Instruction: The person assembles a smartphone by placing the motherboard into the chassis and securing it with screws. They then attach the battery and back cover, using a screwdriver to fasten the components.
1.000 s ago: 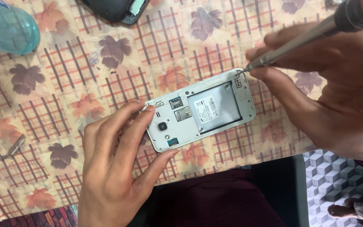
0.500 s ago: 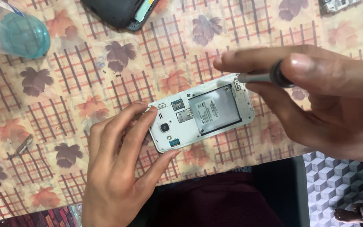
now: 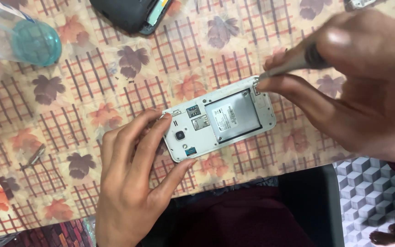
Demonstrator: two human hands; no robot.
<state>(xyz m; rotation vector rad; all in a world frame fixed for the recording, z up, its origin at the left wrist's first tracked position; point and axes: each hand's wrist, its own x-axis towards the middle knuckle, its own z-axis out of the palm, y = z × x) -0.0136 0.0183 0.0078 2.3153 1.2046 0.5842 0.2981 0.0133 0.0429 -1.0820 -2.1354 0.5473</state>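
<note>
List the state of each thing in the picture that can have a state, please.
Phone: back cover off, lying face down on the tablecloth.
Left hand: fingers pressing the phone's camera end.
Right hand: gripping a screwdriver, tip at the phone's far corner.
Black device: lying flat, untouched.
Blue-capped bottle: lying on its side.

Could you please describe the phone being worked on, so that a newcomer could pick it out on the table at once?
On the leaf-patterned checked tablecloth, look near the front edge, between the left hand and the right hand. There lies a white rectangular phone with its back cover off, its silver battery exposed. Unlike the dark phone at the far edge, it is pale and opened.
</note>
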